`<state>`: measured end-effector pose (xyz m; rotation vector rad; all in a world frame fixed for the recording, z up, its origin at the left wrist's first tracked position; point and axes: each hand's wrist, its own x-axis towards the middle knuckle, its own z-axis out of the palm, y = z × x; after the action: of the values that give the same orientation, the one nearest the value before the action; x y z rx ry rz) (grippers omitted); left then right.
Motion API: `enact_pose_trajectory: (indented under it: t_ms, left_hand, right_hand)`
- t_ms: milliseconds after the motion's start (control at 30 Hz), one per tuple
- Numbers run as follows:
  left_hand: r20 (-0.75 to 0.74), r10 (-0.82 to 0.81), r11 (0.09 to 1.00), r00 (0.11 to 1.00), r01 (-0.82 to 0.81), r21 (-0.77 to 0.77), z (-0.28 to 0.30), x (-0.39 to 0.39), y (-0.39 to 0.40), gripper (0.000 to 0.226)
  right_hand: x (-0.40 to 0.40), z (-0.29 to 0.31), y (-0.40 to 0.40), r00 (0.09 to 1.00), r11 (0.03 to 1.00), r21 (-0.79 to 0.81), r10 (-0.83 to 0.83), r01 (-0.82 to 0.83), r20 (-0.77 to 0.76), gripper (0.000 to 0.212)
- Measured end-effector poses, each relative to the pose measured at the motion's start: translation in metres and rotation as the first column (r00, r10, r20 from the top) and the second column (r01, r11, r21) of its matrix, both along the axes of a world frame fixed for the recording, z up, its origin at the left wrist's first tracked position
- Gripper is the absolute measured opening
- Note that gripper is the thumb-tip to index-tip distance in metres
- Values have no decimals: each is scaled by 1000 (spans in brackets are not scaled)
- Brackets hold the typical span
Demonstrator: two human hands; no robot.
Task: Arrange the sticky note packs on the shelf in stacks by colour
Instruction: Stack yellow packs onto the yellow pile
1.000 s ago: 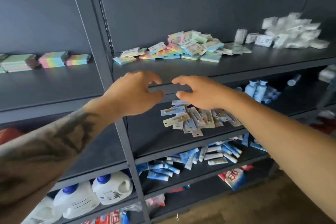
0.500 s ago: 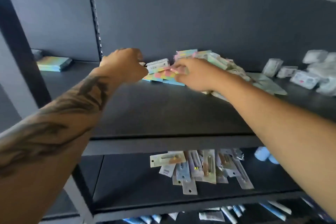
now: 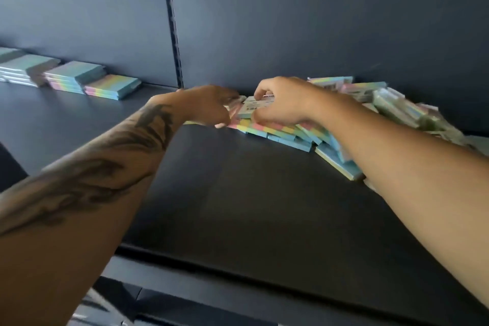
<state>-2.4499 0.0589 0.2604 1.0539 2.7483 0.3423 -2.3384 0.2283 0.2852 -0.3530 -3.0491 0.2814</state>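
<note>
A jumbled heap of pastel sticky note packs (image 3: 291, 137) lies at the back of the dark shelf (image 3: 238, 198), spreading to the right. My right hand (image 3: 280, 103) has its fingers curled round a pale pack with a white label (image 3: 255, 107) on top of the heap. My left hand (image 3: 209, 106) reaches into the heap's left end, fingers curled on packs there; its fingertips are partly hidden. Three neat stacks of rainbow packs (image 3: 111, 86) stand on the shelf at far left.
A perforated upright (image 3: 173, 21) divides the dark back panel. A greenish wrapped pile (image 3: 412, 114) lies at the heap's right end. The shelf's front edge (image 3: 238, 267) runs below my forearms.
Both hands have risen from in front of the lower shelves to the heap and taken hold of packs. The camera has moved closer and up to the shelf.
</note>
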Motion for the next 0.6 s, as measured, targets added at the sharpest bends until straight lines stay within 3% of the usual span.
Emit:
enact_pose_trajectory:
  t_ms: [67,300,467,600]
  left_hand:
    - [-5,-23,1000,1000,23,7,3,4,1,81]
    - [-249,4,999,968,-13,-33,3,29,-6,54]
    - [-182,115,992,977,-122,-23,10,67,-19,76]
    - [-115,202,979,973,-199,35,9,100,-29,63]
  right_hand:
    - [3,1,5,999,999,-6,42,-43,-24,52]
    - [31,1,19,980,986,-26,161,-166,-120,57]
    - [58,2,24,959,969,-29,237,-245,-158,56]
    - [74,0,21,939,953,-47,286,-300,-191,56]
